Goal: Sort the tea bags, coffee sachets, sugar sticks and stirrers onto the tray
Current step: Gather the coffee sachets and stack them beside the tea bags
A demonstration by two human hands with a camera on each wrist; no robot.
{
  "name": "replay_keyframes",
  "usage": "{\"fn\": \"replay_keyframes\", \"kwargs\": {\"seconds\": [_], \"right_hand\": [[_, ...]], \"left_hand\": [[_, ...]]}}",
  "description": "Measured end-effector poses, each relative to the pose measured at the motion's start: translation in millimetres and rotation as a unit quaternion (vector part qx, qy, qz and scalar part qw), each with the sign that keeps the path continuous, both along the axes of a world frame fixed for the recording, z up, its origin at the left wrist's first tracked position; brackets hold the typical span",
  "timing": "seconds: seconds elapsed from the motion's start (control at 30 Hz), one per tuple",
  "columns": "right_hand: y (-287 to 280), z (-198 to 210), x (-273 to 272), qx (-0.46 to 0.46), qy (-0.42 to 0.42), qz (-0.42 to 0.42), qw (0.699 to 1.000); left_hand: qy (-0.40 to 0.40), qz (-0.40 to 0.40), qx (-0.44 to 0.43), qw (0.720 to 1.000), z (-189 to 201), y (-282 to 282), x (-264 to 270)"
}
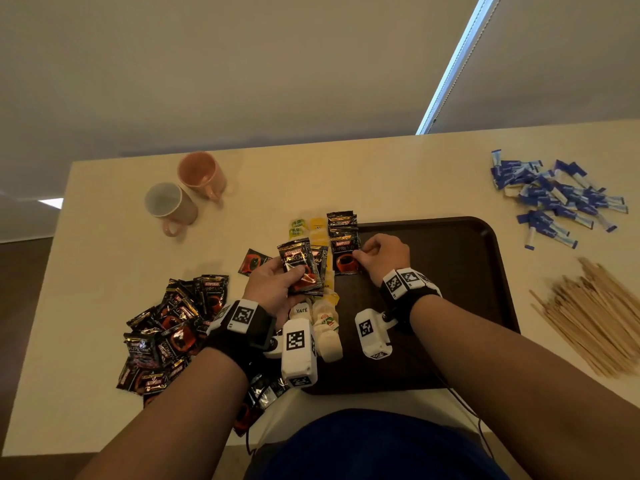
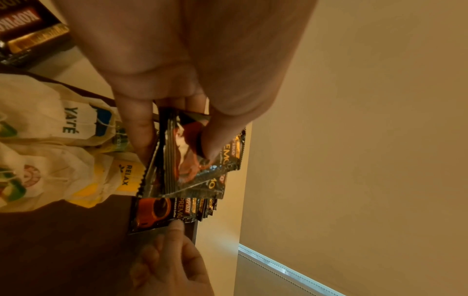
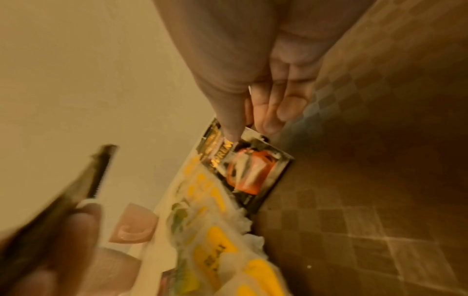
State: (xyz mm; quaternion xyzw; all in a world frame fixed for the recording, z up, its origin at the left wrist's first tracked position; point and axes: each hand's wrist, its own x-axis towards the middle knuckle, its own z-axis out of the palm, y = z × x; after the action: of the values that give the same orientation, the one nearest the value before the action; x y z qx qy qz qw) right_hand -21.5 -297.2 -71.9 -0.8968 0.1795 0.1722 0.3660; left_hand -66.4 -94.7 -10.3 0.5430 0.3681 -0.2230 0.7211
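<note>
Left wrist view shows the left hand [image 2: 192, 66] from below, thumb and fingers [image 2: 138, 128] clamped on a small stack of coffee sachets [image 2: 192, 166]; how many are in the stack is hard to tell, as their edges overlap and the thumb hides part of the top one. In the head view that left hand [image 1: 273, 289] holds the stack tilted above the row of tea bags [image 1: 325, 323], and the top sachet reads "KOPIKO SUPREMO". The right hand [image 1: 382, 258] has its fingers curled, thumb and fingertips pinching the edge of a sachet on the tray [image 1: 344, 259], which lies at the near end of a short overlapping row of sachets at the tray's [image 1: 485, 271] far left corner. The right wrist view is blurred; only the sachet's orange cup and part of its gold lettering come through. Tea bag tags read "YAT'E" and "RELAX". Both forearms reach in from the near edge, each wrist strapped with a black band carrying white marker blocks. A loose pile of sachets [image 1: 166, 334] lies on the table [image 1: 104, 271] left of the tray; the sugar sticks [image 1: 557, 199] and stirrers [image 1: 595, 317] lie to its right, off the tray. Two mugs [image 1: 187, 192] stand at the far left.
</note>
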Motion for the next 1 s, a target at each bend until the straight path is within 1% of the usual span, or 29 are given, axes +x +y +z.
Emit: {"fn": "replay_keyframes", "kwargs": {"seconds": [0.07, 0.13, 0.2, 0.27, 0.33, 0.4, 0.47, 0.53, 0.67, 0.73, 0.87, 1.0], "right_hand": [[4, 16, -4, 0.027, -0.035, 0.015, 0.999], [10, 31, -8, 0.098, -0.049, 0.034, 0.993], [17, 43, -13, 0.163, -0.029, 0.081, 0.983], [22, 49, -18, 0.197, -0.003, 0.116, 0.974], [23, 50, -22, 0.212, 0.011, 0.111, 0.971], [22, 49, -24, 0.233, 0.034, 0.081, 0.969], [19, 48, -26, 0.244, 0.056, 0.061, 0.966], [14, 43, -27, 0.241, 0.067, 0.048, 0.967], [-1, 33, -27, 0.228, 0.069, -0.003, 0.971], [-9, 27, -25, 0.201, 0.063, -0.012, 0.978], [-18, 12, -17, 0.115, 0.053, -0.011, 0.992], [-14, 7, -10, 0.103, 0.051, -0.014, 0.993]], "left_hand": [[-0.004, -0.009, 0.017, 1.0, -1, -1, -1], [-0.009, -0.019, 0.039, 0.999, -2, -2, -1], [-0.018, -0.033, 0.053, 0.998, -2, -4, -1], [-0.034, -0.053, 0.063, 0.996, -1, -6, -1], [-0.047, -0.068, 0.061, 0.995, 2, -9, -2], [-0.054, -0.079, 0.045, 0.994, 3, -10, -3], [-0.046, -0.069, 0.023, 0.996, 0, -9, -4], [-0.034, -0.045, 0.025, 0.998, -5, -8, -5], [-0.024, -0.021, 0.07, 0.997, -11, 0, -5], [-0.02, -0.023, 0.082, 0.996, -14, 4, -5], [-0.024, -0.04, 0.1, 0.994, -18, 6, -6], [-0.026, -0.049, 0.101, 0.993, -19, 4, -7]]}}
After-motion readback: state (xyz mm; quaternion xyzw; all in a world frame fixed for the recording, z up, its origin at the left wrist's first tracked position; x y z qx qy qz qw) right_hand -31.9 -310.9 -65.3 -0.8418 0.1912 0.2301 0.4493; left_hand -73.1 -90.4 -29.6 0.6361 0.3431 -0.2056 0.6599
